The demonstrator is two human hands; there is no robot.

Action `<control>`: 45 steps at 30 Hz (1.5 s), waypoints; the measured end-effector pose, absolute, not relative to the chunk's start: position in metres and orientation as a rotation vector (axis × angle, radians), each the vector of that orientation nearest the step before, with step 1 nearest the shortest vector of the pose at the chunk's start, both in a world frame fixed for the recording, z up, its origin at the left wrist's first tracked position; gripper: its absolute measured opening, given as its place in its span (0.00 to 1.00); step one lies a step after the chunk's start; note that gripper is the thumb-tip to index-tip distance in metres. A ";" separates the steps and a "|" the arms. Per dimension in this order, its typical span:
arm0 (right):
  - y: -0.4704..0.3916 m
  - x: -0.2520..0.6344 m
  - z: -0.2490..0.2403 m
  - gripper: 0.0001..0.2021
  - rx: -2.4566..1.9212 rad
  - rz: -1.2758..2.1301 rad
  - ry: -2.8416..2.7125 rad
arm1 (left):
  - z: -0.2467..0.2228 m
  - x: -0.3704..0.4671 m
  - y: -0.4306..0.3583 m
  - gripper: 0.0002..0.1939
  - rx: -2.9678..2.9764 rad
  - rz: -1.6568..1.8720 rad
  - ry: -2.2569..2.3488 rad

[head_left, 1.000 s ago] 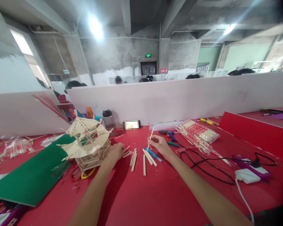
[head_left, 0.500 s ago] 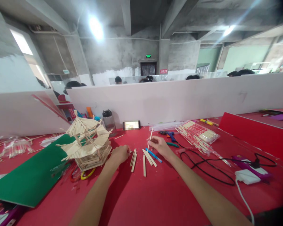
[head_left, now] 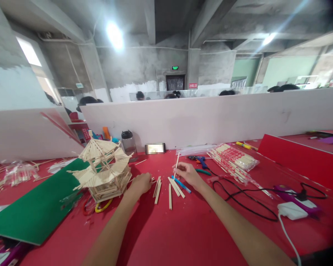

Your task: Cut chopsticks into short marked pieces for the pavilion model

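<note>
My right hand (head_left: 189, 174) pinches a thin wooden stick (head_left: 177, 161) that stands nearly upright. Just below it, a blue pen-like stick (head_left: 182, 184) lies slantwise on the red table. My left hand (head_left: 142, 183) is closed low over the table; whatever its fingers may hold is hidden. Between the hands lie short wooden sticks in small groups: one group (head_left: 157, 190) by my left hand, a pair (head_left: 170, 196) in the middle, and a slanted group (head_left: 176, 187) by the blue one. A tiered pavilion model of wooden sticks (head_left: 105, 170) stands left of my left hand.
A blue glue gun (head_left: 201, 161) lies beyond my right hand, its black cable (head_left: 238, 202) looping rightward. Bagged sticks (head_left: 233, 159) lie at the back right, near a white plug (head_left: 292, 210). A bottle (head_left: 127, 143) and phone (head_left: 154, 148) stand before the white partition (head_left: 194, 125). A green board (head_left: 41, 203) lies left.
The view has tilted up very slightly. Both hands keep nearly the same place, and the right one still pinches the wooden stick.
</note>
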State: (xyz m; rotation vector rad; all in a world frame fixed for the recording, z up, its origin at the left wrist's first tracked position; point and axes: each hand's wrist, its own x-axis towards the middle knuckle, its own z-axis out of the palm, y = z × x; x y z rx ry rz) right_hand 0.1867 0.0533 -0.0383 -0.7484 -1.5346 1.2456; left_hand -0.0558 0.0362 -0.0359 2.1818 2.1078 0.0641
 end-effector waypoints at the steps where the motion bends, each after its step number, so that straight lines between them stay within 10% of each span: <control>1: 0.053 0.187 -0.038 0.15 -0.752 1.242 -1.539 | -0.035 -0.055 0.035 0.08 2.190 0.056 2.102; 24: 0.048 0.177 -0.049 0.17 -0.744 1.378 -1.579 | -0.029 -0.020 0.036 0.13 1.848 0.959 1.123; 45: 0.048 0.179 -0.041 0.13 -0.676 1.422 -1.407 | -0.035 0.005 0.027 0.09 1.926 1.210 1.169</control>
